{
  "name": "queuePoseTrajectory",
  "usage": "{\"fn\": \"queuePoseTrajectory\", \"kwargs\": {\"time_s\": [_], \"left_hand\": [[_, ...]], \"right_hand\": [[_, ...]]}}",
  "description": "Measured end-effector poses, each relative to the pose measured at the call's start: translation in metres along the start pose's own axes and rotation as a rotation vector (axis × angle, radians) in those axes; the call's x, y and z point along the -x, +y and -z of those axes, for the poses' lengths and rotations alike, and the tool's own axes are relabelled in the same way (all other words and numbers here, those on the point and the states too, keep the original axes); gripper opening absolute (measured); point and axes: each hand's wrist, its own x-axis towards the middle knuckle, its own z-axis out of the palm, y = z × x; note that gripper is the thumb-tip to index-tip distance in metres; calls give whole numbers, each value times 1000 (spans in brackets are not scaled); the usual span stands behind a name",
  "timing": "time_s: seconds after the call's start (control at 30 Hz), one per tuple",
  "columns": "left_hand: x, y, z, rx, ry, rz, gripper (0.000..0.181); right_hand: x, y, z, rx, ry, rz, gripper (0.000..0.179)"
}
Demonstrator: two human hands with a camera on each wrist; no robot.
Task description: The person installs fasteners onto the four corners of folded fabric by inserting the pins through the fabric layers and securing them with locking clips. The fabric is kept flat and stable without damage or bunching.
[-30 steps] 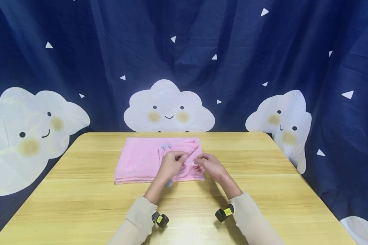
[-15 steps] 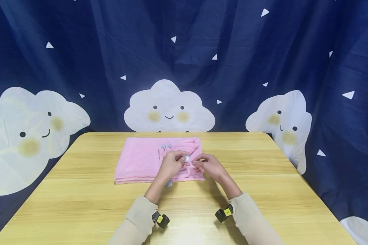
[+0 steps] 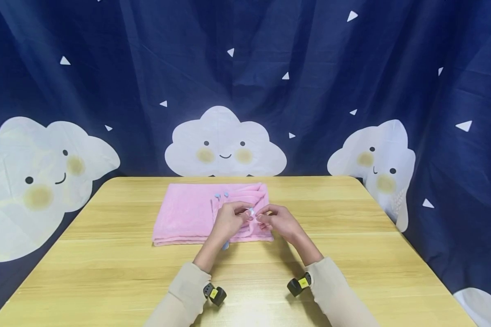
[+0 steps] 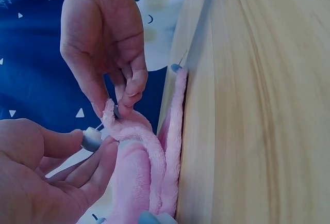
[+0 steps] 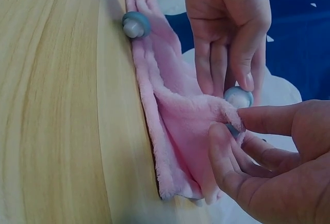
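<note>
A folded pink plush cloth lies on the table. My left hand pinches a small pin with a white and grey-blue round cap between thumb and fingertips. Its thin needle shows in the left wrist view, pointing at the cloth's raised edge. My right hand pinches that edge between thumb and fingers. A small blue piece shows at the cloth edge between the right fingers, mostly hidden. Whether the needle passes through the cloth, I cannot tell.
Another capped pin sits on the cloth's near edge. Two blue pieces lie on top of the cloth. The wooden table reaches back to a dark blue curtain with printed clouds.
The cap at my left fingertips came into view half a second ago, then tilted and shows smaller and bluer now. Both hands stay nearly in place, and the cloth lies as before.
</note>
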Motion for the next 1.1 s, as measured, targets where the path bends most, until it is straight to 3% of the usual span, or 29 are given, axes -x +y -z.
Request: {"fn": "queuePoseTrajectory", "kwargs": {"time_s": [0.23, 0.43, 0.67, 0.97, 1.1], "left_hand": [[0, 0, 0, -13, 23, -6, 24], [0, 1, -3, 24, 14, 23, 20], [2, 0, -3, 22, 13, 2, 20], [3, 0, -6, 23, 21, -15, 16], [2, 0, -8, 11, 27, -40, 17]], "right_hand": [[1, -4, 1, -12, -13, -15, 23], [17, -29, 1, -20, -35, -30, 23], [2, -6, 1, -47, -39, -30, 24], [0, -4, 0, -74, -44, -61, 41], [0, -3, 0, -76, -40, -70, 37]]}}
